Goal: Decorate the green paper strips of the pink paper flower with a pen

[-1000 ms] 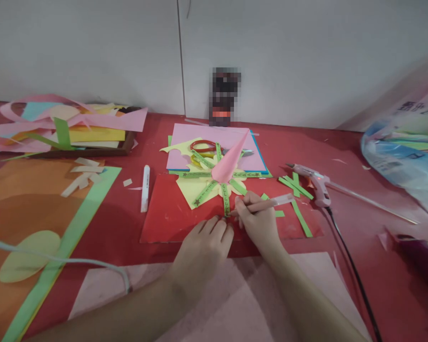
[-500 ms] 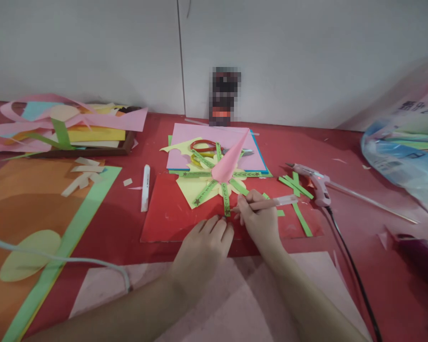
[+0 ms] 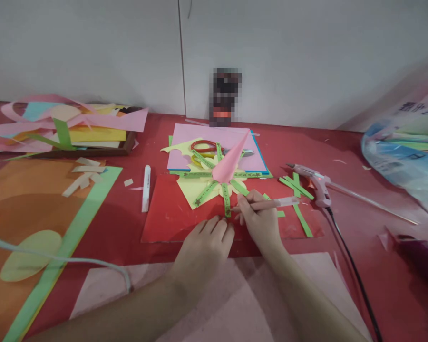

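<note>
My right hand [image 3: 259,219] is closed around a pen [image 3: 271,204], its tip at the end of a green paper strip [image 3: 226,197]. That strip points toward me from a pale yellow paper flower [image 3: 241,184] with a pink paper cone [image 3: 228,164] standing tilted at its centre. Other green strips radiate from the flower, several with dark marks and a star drawn at the end. My left hand [image 3: 205,244] lies palm down on the red board [image 3: 164,218], fingers extended, fingertips beside the same strip's end. Whether they press on it is hidden.
Scissors [image 3: 203,145] lie behind the flower on pink paper [image 3: 189,133]. To the right are loose green strips [image 3: 301,218] and a corded glue gun [image 3: 319,185]. A white capped marker [image 3: 146,187] and a tray of paper scraps [image 3: 128,142] are left. A plastic bag [image 3: 388,147] stands far right.
</note>
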The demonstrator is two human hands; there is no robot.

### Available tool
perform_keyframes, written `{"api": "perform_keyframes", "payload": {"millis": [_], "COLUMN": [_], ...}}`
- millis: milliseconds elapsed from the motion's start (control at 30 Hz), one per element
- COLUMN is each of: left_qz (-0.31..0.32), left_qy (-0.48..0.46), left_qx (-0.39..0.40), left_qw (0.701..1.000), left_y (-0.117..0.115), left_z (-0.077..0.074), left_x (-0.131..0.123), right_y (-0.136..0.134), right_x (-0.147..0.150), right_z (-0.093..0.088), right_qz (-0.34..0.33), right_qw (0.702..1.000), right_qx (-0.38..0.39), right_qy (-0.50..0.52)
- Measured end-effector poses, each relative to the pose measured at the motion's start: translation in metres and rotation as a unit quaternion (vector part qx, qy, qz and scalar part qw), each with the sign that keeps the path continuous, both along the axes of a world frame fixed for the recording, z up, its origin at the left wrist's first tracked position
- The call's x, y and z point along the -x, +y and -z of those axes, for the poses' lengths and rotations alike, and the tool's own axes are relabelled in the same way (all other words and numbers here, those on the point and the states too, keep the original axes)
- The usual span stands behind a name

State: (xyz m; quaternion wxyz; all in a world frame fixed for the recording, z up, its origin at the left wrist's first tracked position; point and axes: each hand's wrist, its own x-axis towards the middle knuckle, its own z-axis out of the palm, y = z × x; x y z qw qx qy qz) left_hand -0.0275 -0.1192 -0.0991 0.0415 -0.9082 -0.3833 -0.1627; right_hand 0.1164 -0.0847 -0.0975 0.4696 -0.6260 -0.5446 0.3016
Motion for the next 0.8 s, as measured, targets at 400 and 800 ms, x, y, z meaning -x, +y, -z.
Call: {"api": "perform_keyframes", "payload": {"millis": [400, 800], "left_qz": [-0.003, -0.003], "left_qy": [-0.005, 0.0], "left_qx": [-0.015, 0.004], "left_qw": [1.0, 1.0], "left_y": [0.0004, 0.0006], "left_z": [-0.0007, -0.0018], "left_x": [-0.0002, -0.0008], "right_y": [-0.0007, -0.0001], "right_x": [-0.0028, -0.0022], "right_z": [0.0037, 0.0019], "right_qz": [0.005, 0.002], "right_qw": [0.999, 0.999], "right_qx": [-0.001, 0.008], "right_qy": [-0.046, -0.038]}}
